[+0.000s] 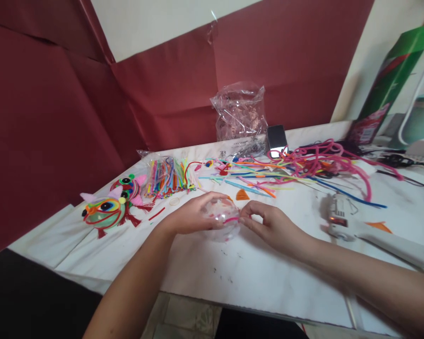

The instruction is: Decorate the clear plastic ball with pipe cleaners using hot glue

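Observation:
My left hand (192,214) is wrapped round a clear plastic ball (223,221) with small coloured bits inside, held just above the white table (254,273). My right hand (268,223) pinches a pink pipe cleaner (231,219) that lies across the ball's right side. Both hands meet at the ball near the table's middle.
Two finished fish-like ornaments (108,209) lie at the left. A bundle of coloured sticks (164,178), loose pipe cleaners (304,167) and a crinkled clear bag (240,113) sit behind. A white glue gun (339,221) lies at the right, a green box (392,75) beyond.

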`<control>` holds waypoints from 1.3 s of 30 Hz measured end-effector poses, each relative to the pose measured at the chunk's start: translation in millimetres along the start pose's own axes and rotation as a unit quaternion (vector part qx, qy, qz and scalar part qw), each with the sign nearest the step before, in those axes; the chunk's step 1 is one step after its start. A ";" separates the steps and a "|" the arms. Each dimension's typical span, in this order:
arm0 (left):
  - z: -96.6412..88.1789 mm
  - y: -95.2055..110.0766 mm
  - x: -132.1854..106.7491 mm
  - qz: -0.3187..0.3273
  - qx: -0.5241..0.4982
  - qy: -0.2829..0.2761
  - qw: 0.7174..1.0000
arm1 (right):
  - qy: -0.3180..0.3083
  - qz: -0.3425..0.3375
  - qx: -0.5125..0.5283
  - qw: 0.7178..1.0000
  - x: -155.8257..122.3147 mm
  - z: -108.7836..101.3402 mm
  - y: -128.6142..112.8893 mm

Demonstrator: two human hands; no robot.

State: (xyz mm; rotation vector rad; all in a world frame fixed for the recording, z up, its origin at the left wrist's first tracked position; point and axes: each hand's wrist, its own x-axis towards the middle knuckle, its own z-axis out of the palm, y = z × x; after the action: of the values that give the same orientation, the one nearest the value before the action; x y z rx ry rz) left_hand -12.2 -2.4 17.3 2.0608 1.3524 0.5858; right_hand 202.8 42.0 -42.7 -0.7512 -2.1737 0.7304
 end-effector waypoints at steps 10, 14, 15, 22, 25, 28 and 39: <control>-0.2 -12.9 0.5 0.092 0.050 -0.017 0.994 | 0.018 -0.127 -0.076 0.989 -5.2 -2.8 -8.6; 6.8 -11.2 1.3 0.073 0.029 -0.004 0.997 | 0.026 -0.136 -0.088 0.986 -6.1 -0.3 -9.7; 9.2 -10.3 1.9 0.066 0.023 0.009 0.998 | 0.029 -0.136 -0.088 0.986 -6.1 0.3 -9.7; 13.7 -4.9 2.4 0.049 0.015 0.037 0.998 | 0.028 -0.140 -0.104 0.984 -5.9 3.2 -10.0; 11.3 -3.9 1.3 0.042 0.022 0.022 0.999 | 0.030 -0.152 -0.115 0.981 -5.6 3.8 -8.9; 12.1 -2.3 1.2 0.032 0.027 0.033 0.999 | 0.041 -0.164 -0.129 0.977 -4.7 3.7 -7.2; 20.0 5.5 2.0 -0.003 0.003 0.065 0.998 | 0.033 -0.220 -0.202 0.954 0.0 3.5 -4.5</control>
State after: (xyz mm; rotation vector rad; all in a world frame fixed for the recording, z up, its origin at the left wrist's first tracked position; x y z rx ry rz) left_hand 5.2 -6.9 6.7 2.0532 1.4340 0.7239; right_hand 198.9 38.0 -41.7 -0.4445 -2.3400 0.0291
